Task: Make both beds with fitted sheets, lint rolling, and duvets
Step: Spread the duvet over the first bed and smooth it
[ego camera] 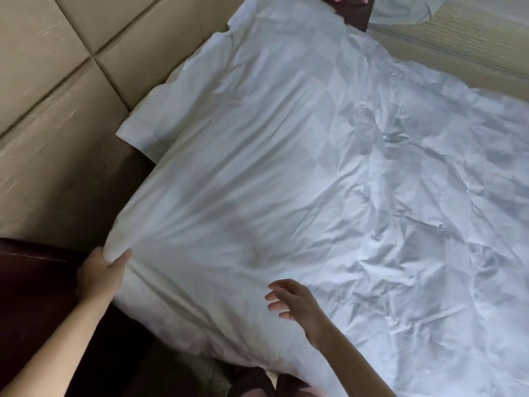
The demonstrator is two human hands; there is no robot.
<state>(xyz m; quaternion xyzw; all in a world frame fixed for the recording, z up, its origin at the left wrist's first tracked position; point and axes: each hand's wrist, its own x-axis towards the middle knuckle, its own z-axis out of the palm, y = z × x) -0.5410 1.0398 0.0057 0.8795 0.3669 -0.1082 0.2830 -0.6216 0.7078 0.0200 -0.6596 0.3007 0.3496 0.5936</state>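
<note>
One camera only, worn on the person's head, wide-angle, looking forward and steeply down from the side of the bed near its head end. The frame is rolled, so the padded beige headboard panels (57, 81) run diagonally across the upper left. The white duvet (286, 167) fills the centre and right, running out of frame at the right and bottom edges. It sits close: both bare forearms enter from the bottom edge, with the left hand (100, 273) at the bed's near head corner and the right hand (294, 302) over its near edge. The far side of the bed and a strip of striped floor (458, 44) sit at the upper right.
</note>
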